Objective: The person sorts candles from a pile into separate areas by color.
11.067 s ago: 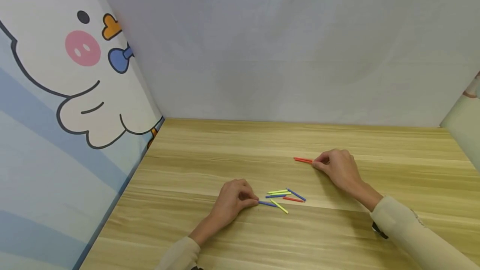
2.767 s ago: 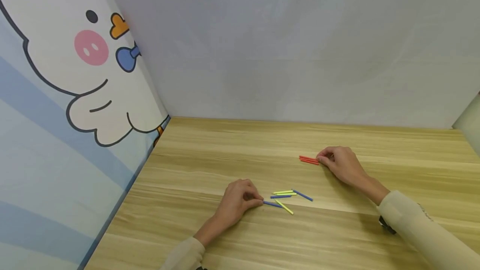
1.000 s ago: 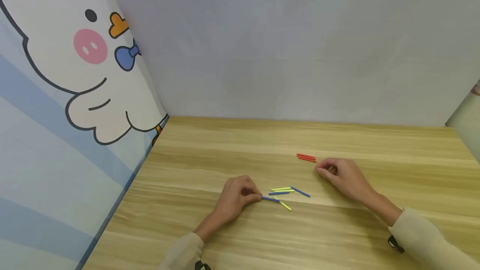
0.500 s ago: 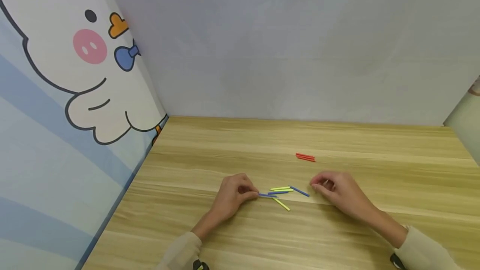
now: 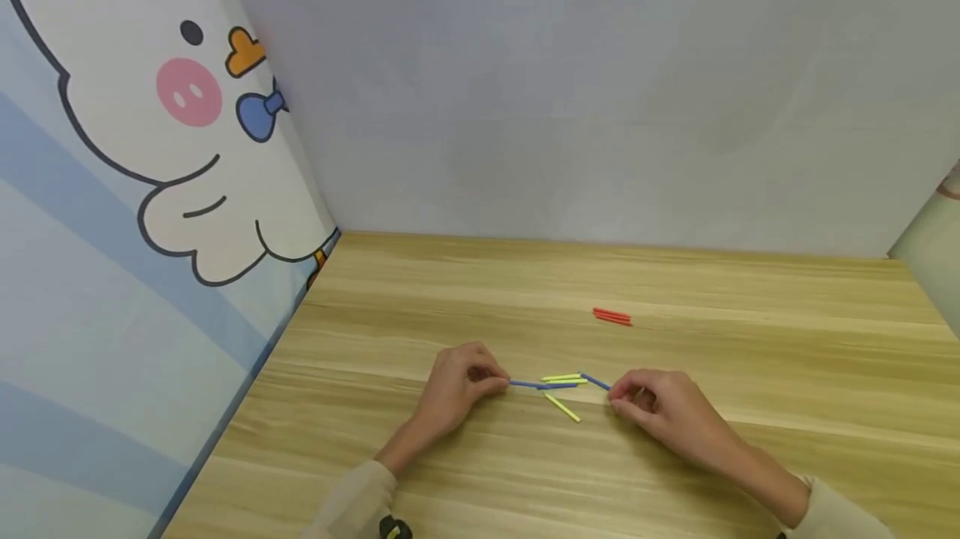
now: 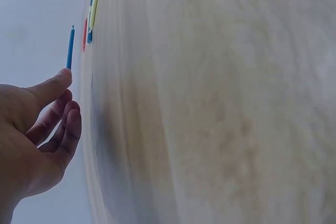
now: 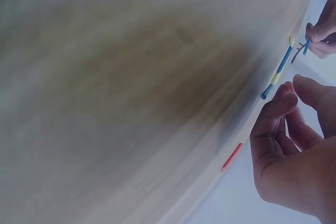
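Observation:
My left hand (image 5: 456, 389) pinches one end of a thin blue stick (image 5: 526, 384) between thumb and fingertips. In the left wrist view that blue stick (image 6: 70, 48) points away from the fingertips, apart from the tabletop. Its far end overlaps a second blue stick (image 5: 564, 386) in the head view. My right hand (image 5: 667, 410) is at the near end of a slanted third blue stick (image 5: 595, 381). The right wrist view shows a small gap between thumb and forefinger, with nothing seen in it. Two yellow sticks (image 5: 562, 378) lie side by side there; another yellow stick (image 5: 562, 407) lies nearer.
Three red sticks (image 5: 612, 317) lie side by side farther back on the wooden table (image 5: 450, 289). A pale wall (image 5: 570, 106) stands behind the table, and a panel with a cartoon bird (image 5: 187, 147) borders its left side.
A third red stick has joined the two at the back. My right hand has left them and come down to the slanted blue stick. My left hand has drawn its blue stick leftward, off the yellow one.

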`<state>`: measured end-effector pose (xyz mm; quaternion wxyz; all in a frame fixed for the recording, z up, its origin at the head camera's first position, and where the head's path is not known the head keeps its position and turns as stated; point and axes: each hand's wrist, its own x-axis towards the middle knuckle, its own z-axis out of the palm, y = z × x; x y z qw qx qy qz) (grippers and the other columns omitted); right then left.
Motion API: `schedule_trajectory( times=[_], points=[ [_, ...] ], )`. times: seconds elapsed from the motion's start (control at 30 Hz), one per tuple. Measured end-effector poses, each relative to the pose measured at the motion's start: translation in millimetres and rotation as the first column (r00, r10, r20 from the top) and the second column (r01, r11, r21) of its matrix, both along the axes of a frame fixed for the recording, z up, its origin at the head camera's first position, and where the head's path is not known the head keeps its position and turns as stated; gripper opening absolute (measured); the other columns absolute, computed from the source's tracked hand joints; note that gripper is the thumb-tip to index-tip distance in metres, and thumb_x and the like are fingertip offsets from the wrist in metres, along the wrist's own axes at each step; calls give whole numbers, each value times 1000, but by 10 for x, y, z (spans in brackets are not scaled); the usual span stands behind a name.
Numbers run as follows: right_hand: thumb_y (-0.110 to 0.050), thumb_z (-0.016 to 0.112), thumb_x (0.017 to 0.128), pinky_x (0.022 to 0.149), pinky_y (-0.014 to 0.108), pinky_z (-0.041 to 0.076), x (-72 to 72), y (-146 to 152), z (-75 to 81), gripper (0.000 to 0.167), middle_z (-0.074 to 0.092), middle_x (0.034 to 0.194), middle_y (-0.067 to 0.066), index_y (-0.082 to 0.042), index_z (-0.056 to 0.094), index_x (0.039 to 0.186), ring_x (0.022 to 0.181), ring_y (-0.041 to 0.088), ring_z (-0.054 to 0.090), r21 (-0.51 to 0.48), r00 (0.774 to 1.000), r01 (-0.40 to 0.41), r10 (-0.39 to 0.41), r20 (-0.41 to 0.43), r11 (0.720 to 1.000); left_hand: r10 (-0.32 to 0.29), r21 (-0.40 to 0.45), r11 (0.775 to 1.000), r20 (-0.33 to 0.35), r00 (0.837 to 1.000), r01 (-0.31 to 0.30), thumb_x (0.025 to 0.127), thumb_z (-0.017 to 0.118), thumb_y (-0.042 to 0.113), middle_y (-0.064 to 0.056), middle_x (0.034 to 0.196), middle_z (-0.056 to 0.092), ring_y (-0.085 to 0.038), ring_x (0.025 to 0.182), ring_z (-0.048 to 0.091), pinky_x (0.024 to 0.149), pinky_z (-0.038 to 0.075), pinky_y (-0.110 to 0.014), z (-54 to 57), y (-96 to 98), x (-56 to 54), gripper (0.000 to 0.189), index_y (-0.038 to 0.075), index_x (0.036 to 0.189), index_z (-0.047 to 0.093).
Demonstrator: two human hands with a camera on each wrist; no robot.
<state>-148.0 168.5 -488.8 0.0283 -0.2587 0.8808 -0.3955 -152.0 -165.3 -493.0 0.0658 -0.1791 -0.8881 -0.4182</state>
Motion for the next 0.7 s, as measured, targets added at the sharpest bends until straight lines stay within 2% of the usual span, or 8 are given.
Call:
schedule_trajectory(
  times=[0.3, 0.47, 0.6, 0.7],
  points=[
    [-16, 79, 96, 61, 22, 49, 47, -31, 8, 8, 69, 82, -15, -23, 76, 93, 66, -1, 56, 12, 1000, -11, 11, 8, 1000, 33, 43, 998, 31, 999, -34, 87, 87, 13, 4, 87, 74, -8, 78, 65, 70, 54, -23, 63, -164, 1, 5, 9, 86, 83],
    [-16, 79, 96, 60, 22, 48, 52, -40, 16, 9, 68, 81, -16, -24, 76, 94, 66, -2, 55, 14, 1000, -21, 21, -1, 1000, 46, 82, 995, 38, 998, -49, 89, 85, 15, 2, 89, 75, -13, 79, 67, 71, 56, -25, 48, -280, -6, 8, 8, 88, 83],
    [-16, 80, 96, 60, 22, 48, 48, -50, 20, 10, 68, 81, -16, -25, 76, 94, 65, -2, 55, 13, 1000, -26, 26, -7, 1000, 83, 97, 992, 39, 996, -86, 87, 86, 15, 2, 88, 74, -12, 78, 66, 69, 56, -24, 42, -363, -11, 6, 9, 87, 83],
    [-20, 79, 96, 60, 22, 48, 46, -55, 28, 3, 69, 82, -16, -22, 77, 94, 65, -2, 55, 14, 1000, -29, 29, -5, 999, 107, 105, 988, 41, 993, -111, 87, 86, 13, 2, 88, 74, -10, 78, 65, 68, 56, -24, 43, -421, -12, 6, 9, 87, 83]
  ],
)
